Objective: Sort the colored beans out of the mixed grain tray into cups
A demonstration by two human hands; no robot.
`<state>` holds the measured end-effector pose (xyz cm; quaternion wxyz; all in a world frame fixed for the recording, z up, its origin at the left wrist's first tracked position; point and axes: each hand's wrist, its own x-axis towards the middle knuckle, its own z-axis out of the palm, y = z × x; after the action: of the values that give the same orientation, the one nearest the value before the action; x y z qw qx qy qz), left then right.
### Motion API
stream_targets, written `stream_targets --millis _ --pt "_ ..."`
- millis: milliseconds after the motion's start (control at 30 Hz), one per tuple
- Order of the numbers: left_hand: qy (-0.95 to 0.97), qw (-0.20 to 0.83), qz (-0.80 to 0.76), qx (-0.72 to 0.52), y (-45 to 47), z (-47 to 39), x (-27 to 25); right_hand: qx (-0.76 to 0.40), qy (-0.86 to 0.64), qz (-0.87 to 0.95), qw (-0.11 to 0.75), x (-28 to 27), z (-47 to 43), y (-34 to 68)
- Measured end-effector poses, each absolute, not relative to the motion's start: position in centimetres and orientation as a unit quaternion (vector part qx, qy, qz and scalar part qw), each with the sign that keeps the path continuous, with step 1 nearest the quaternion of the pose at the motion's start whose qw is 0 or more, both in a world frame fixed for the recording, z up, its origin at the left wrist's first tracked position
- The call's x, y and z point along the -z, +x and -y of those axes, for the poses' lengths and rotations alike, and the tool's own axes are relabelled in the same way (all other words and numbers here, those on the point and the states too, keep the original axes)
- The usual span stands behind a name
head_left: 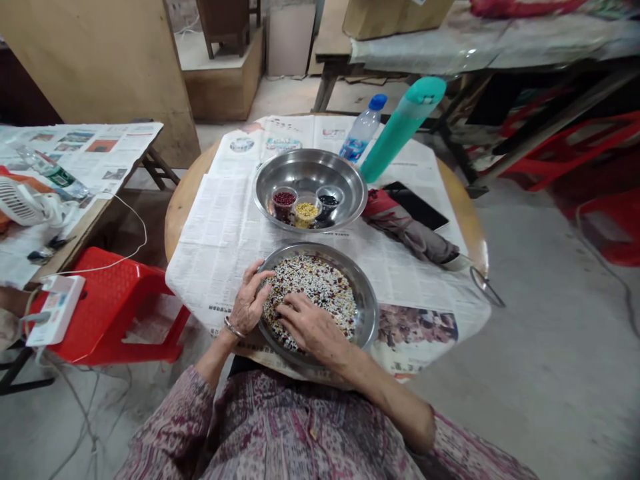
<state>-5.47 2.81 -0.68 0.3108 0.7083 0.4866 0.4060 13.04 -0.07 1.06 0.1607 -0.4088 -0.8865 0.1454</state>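
Note:
A shallow steel basin (369, 293) near the table's front edge holds a mix of white grains and red, yellow and dark beans (320, 280). My left hand (247, 300), a bracelet on its wrist, lies over the basin's left rim. Its fingers are apart, with tips above the mix. Inside the same basin, my right hand (313, 327) is palm down, its bent fingers spread and touching the beans. Behind stands a second steel basin (310, 163) with three clear cups: red beans (285, 199), yellow beans (306, 212) and black beans (328, 200).
Newspaper (215, 220) covers the round table. Beyond the right hand lie a folded umbrella (410, 230) and a dark flat object (420, 207). A water bottle (361, 130) and a tall green bottle (403, 130) stand behind. A red stool (105, 300) carries a power strip (57, 310).

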Motion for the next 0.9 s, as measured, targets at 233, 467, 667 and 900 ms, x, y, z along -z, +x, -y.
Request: stream_targets --millis 233,467,667,900 --pt "0.701 0.323 -0.490 -0.405 -5.5 -2.7 0.8 -0.070 -0.516 0.843 0.137 -0.6 -2.5 16.2" --pt "0.693 0.327 -0.492 -0.412 -5.6 -2.8 1.6 -0.109 -0.514 0.830 0.187 -2.4 -3.1 16.7" --pt "0.687 0.332 -0.490 -0.421 -5.6 -2.9 1.6 -0.113 -0.556 0.756 0.325 -7.3 -10.2 15.4" --pt "0.680 0.344 -0.499 -0.413 -5.6 -2.8 1.4 -0.072 -0.615 0.758 0.204 -10.9 -19.6 12.8"
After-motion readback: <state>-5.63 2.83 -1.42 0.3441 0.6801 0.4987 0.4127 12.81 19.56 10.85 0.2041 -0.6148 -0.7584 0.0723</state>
